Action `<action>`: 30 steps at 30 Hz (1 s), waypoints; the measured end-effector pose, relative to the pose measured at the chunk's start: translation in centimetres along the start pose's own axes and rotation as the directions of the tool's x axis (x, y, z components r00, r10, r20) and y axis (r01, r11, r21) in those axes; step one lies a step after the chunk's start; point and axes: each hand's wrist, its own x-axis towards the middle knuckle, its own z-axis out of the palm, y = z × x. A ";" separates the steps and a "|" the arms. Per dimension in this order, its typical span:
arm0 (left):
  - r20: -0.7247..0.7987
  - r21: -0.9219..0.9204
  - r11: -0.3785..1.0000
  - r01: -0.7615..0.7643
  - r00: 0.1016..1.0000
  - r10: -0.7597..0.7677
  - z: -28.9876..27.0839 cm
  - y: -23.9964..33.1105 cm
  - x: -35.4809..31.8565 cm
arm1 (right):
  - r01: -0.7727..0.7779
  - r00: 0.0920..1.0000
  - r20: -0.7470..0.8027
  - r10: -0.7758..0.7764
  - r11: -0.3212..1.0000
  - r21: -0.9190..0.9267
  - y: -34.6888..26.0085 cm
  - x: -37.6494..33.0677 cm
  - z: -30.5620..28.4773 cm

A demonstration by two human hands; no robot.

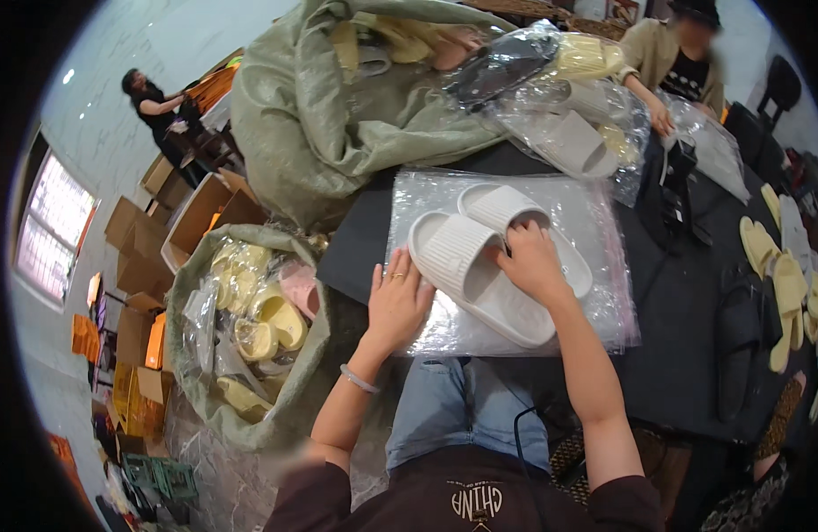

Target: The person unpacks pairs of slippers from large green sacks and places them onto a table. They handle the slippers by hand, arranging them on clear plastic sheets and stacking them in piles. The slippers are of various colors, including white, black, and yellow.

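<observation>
A pair of white slide slippers (467,257) with ribbed straps lies side by side on a stack of clear plastic bags (418,319). My right hand (529,259) is closed on the pair where the two meet, its fingers at the strap openings. The thumb reaches toward the left slipper, and the fingertips are partly hidden inside. Flat on the left edge of the bags rests my left hand (397,301), its fingers stretched out beside the left slipper and holding nothing.
A green woven sack (187,363) of bagged slippers stands at left. A larger sack (294,151) rises behind. Bagged slippers (573,142) lie at the back of the black table (671,372). Loose yellow slippers (786,284) line the right. A person's hand (660,118) touches plastic.
</observation>
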 end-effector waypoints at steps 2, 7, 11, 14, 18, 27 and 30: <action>-0.023 -0.013 1.000 0.029 0.999 -0.029 0.1 0.0 -0.2 | -0.104 0.995 -0.020 0.103 0.993 -0.057 1.5 0.3 -0.3; -0.018 0.018 1.000 0.004 1.000 -0.003 -0.4 -0.2 -0.2 | -0.381 0.907 -0.247 0.342 0.915 -0.133 7.0 -0.2 -1.2; 0.291 0.291 0.956 -0.033 0.955 -0.056 -3.0 2.4 3.4 | -0.439 0.874 -0.311 0.372 0.880 -0.181 7.0 -0.2 -1.0; 0.049 0.235 0.942 -0.241 0.971 0.236 0.5 1.2 6.9 | -0.437 0.878 -0.295 0.376 0.882 -0.177 6.6 -0.2 -1.0; 0.119 0.098 0.983 -0.156 0.982 0.144 2.2 -1.6 11.8 | -0.452 0.869 -0.303 0.392 0.878 -0.161 6.5 -0.2 -0.5; -0.041 0.165 0.981 0.100 0.995 -0.095 4.3 -2.7 13.0 | -0.387 0.852 -0.382 0.357 0.922 -0.003 6.1 -0.4 -1.3; -0.089 0.147 0.986 0.074 0.994 -0.062 4.4 -2.6 12.9 | -0.277 0.754 -0.593 0.280 0.956 0.100 4.8 0.0 -3.6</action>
